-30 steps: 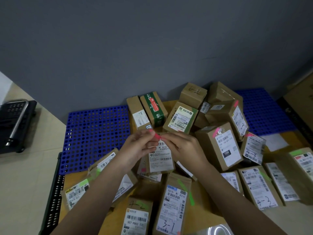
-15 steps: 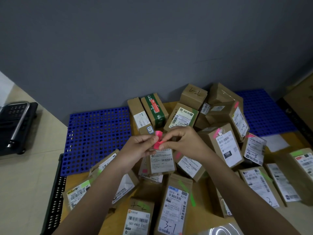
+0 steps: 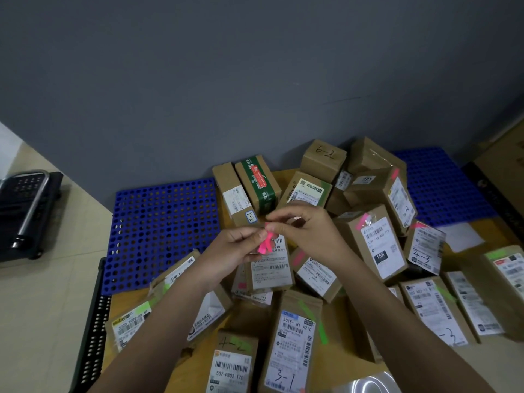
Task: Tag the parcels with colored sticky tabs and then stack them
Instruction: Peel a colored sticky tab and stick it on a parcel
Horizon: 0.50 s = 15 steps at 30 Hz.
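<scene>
Both hands meet above a heap of brown cardboard parcels. My left hand [image 3: 233, 248] and my right hand [image 3: 304, 231] pinch a small bunch of pink sticky tabs [image 3: 265, 244] between their fingertips. Right under the tabs lies a parcel with a white label [image 3: 271, 268]. Several parcels carry tabs: a pink one on the 15H parcel [image 3: 374, 242], green ones on the 3-1 parcel [image 3: 292, 341] and on the parcel at the lower left [image 3: 131, 321]. The 4-2 parcel [image 3: 232, 361] lies at the bottom.
A blue perforated pallet [image 3: 161, 231] lies left of the heap, another blue pallet [image 3: 442, 185] at the back right. A black crate edge [image 3: 93, 336] runs along the lower left. A black device [image 3: 24, 211] sits on the floor at far left. Grey wall behind.
The pink tabs have come further out between my fingertips and now hang as a longer bunch. Both hands have stayed above the middle of the heap.
</scene>
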Tool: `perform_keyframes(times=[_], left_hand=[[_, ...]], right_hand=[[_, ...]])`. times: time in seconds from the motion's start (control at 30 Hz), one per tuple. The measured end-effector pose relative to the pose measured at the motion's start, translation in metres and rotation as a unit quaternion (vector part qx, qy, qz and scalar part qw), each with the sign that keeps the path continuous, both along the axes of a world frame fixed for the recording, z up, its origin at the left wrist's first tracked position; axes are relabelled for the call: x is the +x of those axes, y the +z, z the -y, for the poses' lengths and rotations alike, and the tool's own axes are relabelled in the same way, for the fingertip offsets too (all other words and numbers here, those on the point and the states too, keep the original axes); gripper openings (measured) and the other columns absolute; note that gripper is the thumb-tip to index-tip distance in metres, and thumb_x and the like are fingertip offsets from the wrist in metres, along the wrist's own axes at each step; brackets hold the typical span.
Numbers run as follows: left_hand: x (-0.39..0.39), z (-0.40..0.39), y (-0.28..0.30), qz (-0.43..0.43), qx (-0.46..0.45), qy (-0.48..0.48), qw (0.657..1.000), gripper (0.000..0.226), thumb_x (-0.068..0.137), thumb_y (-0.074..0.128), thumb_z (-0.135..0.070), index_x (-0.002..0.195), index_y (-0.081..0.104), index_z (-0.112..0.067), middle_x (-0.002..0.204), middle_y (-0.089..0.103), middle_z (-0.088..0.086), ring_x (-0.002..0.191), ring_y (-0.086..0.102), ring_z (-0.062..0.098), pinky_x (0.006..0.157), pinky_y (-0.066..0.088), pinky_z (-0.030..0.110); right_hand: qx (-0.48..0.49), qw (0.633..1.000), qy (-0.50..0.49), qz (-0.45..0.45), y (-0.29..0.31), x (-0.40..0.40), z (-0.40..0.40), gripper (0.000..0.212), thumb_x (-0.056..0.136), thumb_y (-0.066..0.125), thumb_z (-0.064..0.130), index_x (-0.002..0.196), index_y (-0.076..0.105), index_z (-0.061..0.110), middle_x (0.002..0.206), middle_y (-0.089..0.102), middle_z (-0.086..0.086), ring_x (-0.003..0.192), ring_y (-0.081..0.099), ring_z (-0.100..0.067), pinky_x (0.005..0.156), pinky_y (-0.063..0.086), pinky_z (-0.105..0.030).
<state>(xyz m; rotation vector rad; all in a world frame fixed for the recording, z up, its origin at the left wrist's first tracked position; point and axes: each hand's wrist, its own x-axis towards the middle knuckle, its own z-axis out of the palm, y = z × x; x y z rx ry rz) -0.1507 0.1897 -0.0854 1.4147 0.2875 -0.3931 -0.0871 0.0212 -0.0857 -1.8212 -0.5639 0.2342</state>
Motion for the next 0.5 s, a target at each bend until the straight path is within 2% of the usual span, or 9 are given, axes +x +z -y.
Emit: perform_keyframes(times=[0.1, 0.2, 0.37, 0.5], left_hand=[[0.0004, 0.0008, -0.0002, -0.008, 0.003, 0.001, 1.0, 0.016, 0.09, 0.056, -0.023, 0.096, 0.07, -0.022, 0.093, 0.074, -0.001, 0.09, 0.069, 0.011, 0.081, 0.055, 0.023], [-0.0001, 0.0012, 0.0011, -0.017, -0.007, 0.002, 1.0, 0.016, 0.092, 0.054, -0.02, 0.095, 0.07, -0.021, 0.09, 0.075, -0.002, 0.085, 0.07, 0.009, 0.076, 0.055, 0.02], [-0.001, 0.0023, 0.0011, -0.032, -0.037, 0.018, 0.999, 0.017, 0.092, 0.054, -0.02, 0.098, 0.07, -0.018, 0.094, 0.075, 0.003, 0.086, 0.07, 0.012, 0.075, 0.055, 0.02], [-0.0005, 0.0024, 0.0001, -0.046, -0.078, 0.029, 0.995, 0.025, 0.083, 0.057, -0.026, 0.102, 0.068, -0.013, 0.096, 0.074, 0.007, 0.088, 0.07, 0.015, 0.076, 0.056, 0.022]], right_hand=[[-0.002, 1.0, 0.018, -0.021, 0.0032, 0.0035, -0.0004, 0.007, 0.08, 0.073, 0.007, 0.087, 0.073, 0.005, 0.081, 0.071, -0.008, 0.075, 0.067, -0.014, 0.07, 0.05, -0.014], [-0.016, 1.0, 0.02, -0.016, 0.003, 0.0027, -0.0001, 0.006, 0.083, 0.07, 0.007, 0.089, 0.073, 0.006, 0.082, 0.072, -0.006, 0.077, 0.067, -0.012, 0.073, 0.05, -0.014], [-0.072, 0.996, 0.033, 0.051, -0.0026, 0.0011, 0.0, 0.009, 0.089, 0.066, 0.011, 0.095, 0.072, 0.01, 0.087, 0.069, 0.0, 0.082, 0.064, -0.008, 0.078, 0.051, -0.021], [-0.068, 0.988, 0.006, 0.141, -0.006, -0.0022, -0.001, 0.012, 0.088, 0.067, 0.009, 0.098, 0.073, 0.008, 0.089, 0.071, -0.002, 0.08, 0.065, -0.006, 0.075, 0.053, -0.018]])
